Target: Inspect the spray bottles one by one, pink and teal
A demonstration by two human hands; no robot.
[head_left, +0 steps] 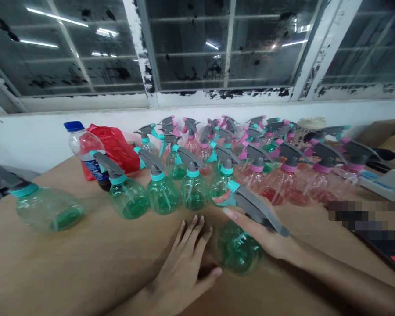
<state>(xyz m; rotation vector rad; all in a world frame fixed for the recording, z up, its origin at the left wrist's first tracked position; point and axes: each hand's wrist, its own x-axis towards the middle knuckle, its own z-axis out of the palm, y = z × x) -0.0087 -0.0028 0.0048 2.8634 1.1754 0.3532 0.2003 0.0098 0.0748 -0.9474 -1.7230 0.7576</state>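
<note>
My right hand (pixel 266 235) is wrapped around the neck of a green spray bottle (pixel 238 252) with a grey and turquoise trigger head. That bottle is near the front of the table, and its nozzle points to the left. My left hand (pixel 187 259) lies with its fingers spread on the wooden table, just left of the held bottle and apart from it. Beyond my fingertips stands a row of similar green spray bottles (pixel 163 195). To their right the row continues with pink spray bottles (pixel 285 186) under grey and pink heads.
More spray bottles crowd behind, by the wall. A blue-capped drink bottle (pixel 85 142) and a red plastic bag (pixel 121 147) are at the back left. Another green spray bottle (pixel 48 208) stands far left. A power strip (pixel 386 184) and a blurred-out dark object (pixel 375 230) lie right.
</note>
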